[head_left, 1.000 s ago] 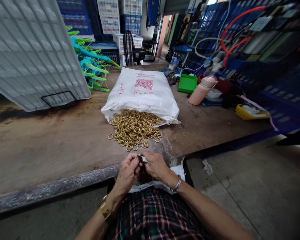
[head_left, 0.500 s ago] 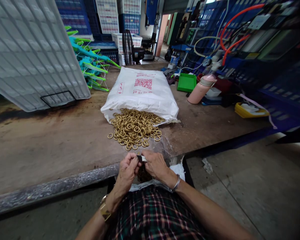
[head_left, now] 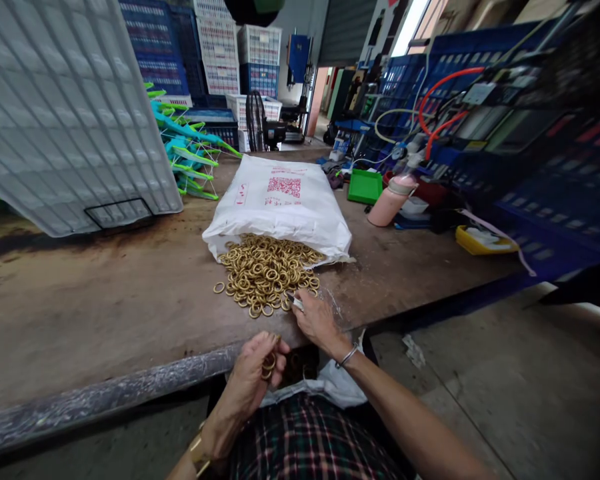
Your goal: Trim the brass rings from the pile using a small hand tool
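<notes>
The place looks like a workshop or small factory floor. A white printed sack (head_left: 275,217) lies on a worn, stained workbench (head_left: 105,287), and loose brass-coloured rings (head_left: 260,273) spill in bulk from the sack's near end. Well behind the sack, slatted plastic crates (head_left: 217,57) rise in stacks near a black fan (head_left: 273,135) and a grey roller shutter (head_left: 347,33). To the sack's right, a red hose (head_left: 447,73) and thin tubing loop around machinery (head_left: 480,120). To its left stand a large ribbed container (head_left: 80,113) and a batch of matching blue-and-green pieces (head_left: 187,157). Bare grey floor (head_left: 480,380) shows nearer than the sack.
</notes>
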A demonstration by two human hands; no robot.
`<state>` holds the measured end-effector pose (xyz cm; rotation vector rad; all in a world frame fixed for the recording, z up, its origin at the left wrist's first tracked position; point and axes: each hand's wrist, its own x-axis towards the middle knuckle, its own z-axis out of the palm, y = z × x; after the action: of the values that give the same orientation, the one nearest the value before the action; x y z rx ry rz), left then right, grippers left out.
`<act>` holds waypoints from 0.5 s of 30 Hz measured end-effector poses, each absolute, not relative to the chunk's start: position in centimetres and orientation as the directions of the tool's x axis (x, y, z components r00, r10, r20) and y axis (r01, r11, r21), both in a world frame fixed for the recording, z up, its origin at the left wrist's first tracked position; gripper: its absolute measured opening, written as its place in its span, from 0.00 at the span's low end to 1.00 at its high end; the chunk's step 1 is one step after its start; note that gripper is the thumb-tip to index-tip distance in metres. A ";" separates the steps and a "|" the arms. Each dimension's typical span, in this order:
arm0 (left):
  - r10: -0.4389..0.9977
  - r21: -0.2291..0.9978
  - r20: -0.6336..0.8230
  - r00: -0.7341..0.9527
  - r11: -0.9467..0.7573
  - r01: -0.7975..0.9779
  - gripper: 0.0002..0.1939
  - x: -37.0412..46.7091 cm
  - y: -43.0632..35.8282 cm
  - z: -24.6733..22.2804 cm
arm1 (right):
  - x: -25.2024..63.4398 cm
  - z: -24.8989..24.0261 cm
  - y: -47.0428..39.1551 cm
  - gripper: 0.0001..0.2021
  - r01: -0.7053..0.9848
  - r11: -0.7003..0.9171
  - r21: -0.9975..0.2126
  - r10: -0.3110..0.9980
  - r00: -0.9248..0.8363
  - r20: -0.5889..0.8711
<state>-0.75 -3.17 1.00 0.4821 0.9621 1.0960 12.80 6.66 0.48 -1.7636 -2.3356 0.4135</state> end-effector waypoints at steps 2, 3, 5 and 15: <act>0.897 0.724 -0.430 0.107 0.413 -0.552 0.15 -1.0 -2.9 0.9 | 12.3 0.4 6.8 0.09 0.916 0.238 -0.324 0.966 -0.259 -0.023; 0.895 0.707 -0.435 0.100 0.408 -0.578 0.14 -1.1 -2.8 0.9 | 12.1 0.3 6.8 0.09 0.919 0.231 -0.320 0.967 -0.253 -0.028; 0.888 0.656 -0.448 0.101 0.403 -0.638 0.12 -1.3 -2.6 0.9 | 11.9 0.3 6.9 0.08 0.922 0.224 -0.316 0.968 -0.248 -0.038; 0.847 0.493 -0.510 0.148 0.429 -0.757 0.14 -1.6 -2.1 0.7 | 12.5 0.1 7.1 0.09 0.885 0.234 -0.402 0.967 -0.256 0.000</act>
<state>-1.57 -2.08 0.74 0.1296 0.8275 1.1585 12.50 7.08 0.08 -1.7394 -2.2589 0.4748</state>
